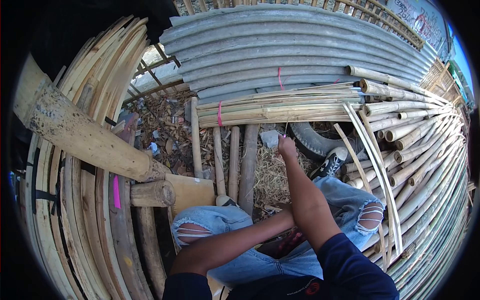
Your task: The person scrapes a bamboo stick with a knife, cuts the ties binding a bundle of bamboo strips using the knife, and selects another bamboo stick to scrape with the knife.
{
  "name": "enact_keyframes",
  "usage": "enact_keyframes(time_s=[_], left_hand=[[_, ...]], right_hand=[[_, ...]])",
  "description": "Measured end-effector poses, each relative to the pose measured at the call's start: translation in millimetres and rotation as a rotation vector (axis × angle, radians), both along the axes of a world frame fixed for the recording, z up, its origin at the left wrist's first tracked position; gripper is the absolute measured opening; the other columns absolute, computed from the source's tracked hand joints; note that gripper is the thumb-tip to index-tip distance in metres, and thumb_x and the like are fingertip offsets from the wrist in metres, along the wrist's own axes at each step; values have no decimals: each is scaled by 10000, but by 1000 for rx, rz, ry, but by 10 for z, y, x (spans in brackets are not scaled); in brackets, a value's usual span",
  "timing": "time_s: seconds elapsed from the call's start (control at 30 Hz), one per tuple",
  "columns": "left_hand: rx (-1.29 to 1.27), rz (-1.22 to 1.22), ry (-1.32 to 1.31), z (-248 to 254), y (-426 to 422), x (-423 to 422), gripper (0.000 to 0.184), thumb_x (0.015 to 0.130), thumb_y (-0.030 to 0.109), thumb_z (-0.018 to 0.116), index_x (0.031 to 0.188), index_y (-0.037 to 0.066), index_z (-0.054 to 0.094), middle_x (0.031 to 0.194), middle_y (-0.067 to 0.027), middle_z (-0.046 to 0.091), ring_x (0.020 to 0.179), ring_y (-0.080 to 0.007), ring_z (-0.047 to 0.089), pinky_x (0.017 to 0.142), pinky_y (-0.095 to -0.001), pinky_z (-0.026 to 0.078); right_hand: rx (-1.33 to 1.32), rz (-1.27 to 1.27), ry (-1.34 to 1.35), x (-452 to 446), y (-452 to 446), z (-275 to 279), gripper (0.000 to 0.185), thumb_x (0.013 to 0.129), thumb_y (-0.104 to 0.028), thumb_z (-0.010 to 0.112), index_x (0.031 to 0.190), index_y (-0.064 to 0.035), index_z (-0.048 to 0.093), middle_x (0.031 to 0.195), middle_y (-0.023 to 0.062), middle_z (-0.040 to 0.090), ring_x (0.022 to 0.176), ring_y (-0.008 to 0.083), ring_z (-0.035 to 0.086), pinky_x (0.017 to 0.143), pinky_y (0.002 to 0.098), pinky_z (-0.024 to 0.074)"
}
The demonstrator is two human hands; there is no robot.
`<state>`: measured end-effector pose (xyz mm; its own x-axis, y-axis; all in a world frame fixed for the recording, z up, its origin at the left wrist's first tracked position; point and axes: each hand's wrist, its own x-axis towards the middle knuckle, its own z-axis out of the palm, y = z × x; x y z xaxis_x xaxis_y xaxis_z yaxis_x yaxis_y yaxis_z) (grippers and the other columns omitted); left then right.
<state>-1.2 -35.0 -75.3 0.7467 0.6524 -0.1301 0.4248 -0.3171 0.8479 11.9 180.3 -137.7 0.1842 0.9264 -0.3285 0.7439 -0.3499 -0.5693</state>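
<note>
My right hand (286, 146) reaches out in front, its fingers closed around a thin tool with a pink-purple part (284, 136). A slender tip rises from it toward the bundle of split bamboo strips (260, 113); whether it touches them I cannot tell. That bundle lies crosswise, tied with a pink band (219, 114). My left forearm crosses my lap, and my left hand (284, 207) is tucked behind my right forearm near the elbow. Its fingers are mostly hidden. Just left of my right hand sits a pale grey block (270, 139).
Corrugated metal sheets (300, 45) stand behind the bundle. Bamboo poles (420, 150) are piled on the right, with loose strips (375, 175) leaning there. A tyre (312, 142) lies near my foot. A thick bamboo post (85, 125) and stacked slats (75, 215) fill the left.
</note>
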Motion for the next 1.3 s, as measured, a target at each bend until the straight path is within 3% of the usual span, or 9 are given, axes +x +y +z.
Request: enact_keyframes(time_s=[0.03,0.3,0.37,0.5,0.67,0.9,0.97,1.13,1.3], left_hand=[[-123,-183,525,872,86,-43,553,805,468,529,1270,172,490,1337,-78,445,1261,-276,357,1024,-396,314],[-40,-377,781,1286,-120,107,712,793,565,477,1394,237,281,1443,-39,285,1328,-262,253,986,-615,253],[108,-254,645,361,-443,245,645,833,539,434,1387,238,297,1422,-78,319,1303,-305,297,919,-726,244],[-112,-242,701,959,126,64,759,722,585,576,1343,190,391,1413,-52,344,1309,-247,306,966,-625,300],[-886,-431,730,-533,553,91,617,771,473,611,1229,72,508,1225,-131,535,1075,-251,554,826,-439,475],[-760,28,319,-227,529,-132,541,865,365,515,1311,74,418,1250,-141,519,1091,-257,548,716,-393,536],[-634,-105,465,-170,272,74,398,831,365,557,1026,25,627,868,-155,654,756,-240,643,623,-365,507],[9,-148,30,-118,-292,285,407,848,381,449,1103,106,606,1022,-165,635,926,-305,619,790,-460,485],[61,-73,388,672,-269,150,482,866,431,391,1229,132,497,1193,-174,544,1047,-334,551,855,-516,427]], right_hand=[[-98,-49,-55,15,-40,205,527,867,-496,412,1094,-61,603,1167,192,561,1098,385,522,894,605,337],[-68,11,-98,277,87,133,513,872,-503,405,1076,-78,608,1153,172,572,1080,361,536,878,585,342],[-71,14,-164,333,35,83,512,874,-502,401,1080,-79,601,1143,173,576,1065,371,541,874,592,335],[-100,20,-186,256,-69,-16,509,876,-493,401,1090,-75,596,1154,174,569,1066,379,538,877,605,324],[-139,38,-155,152,-146,-10,572,872,-534,371,1108,-61,590,1170,207,551,1114,392,505,911,611,303],[-132,39,-130,67,-320,-88,516,877,-499,384,1058,-75,616,1126,173,586,1060,383,543,881,627,307],[-138,102,-154,180,-329,-18,497,880,-493,378,1056,-96,620,1122,150,594,1067,378,538,886,627,296],[-111,54,-275,454,-231,121,484,877,-491,391,1067,-107,615,1124,152,592,1072,357,538,895,605,299],[-22,11,-206,436,-82,163,540,871,-514,385,1053,-58,611,1109,199,583,1055,392,537,865,610,327]])
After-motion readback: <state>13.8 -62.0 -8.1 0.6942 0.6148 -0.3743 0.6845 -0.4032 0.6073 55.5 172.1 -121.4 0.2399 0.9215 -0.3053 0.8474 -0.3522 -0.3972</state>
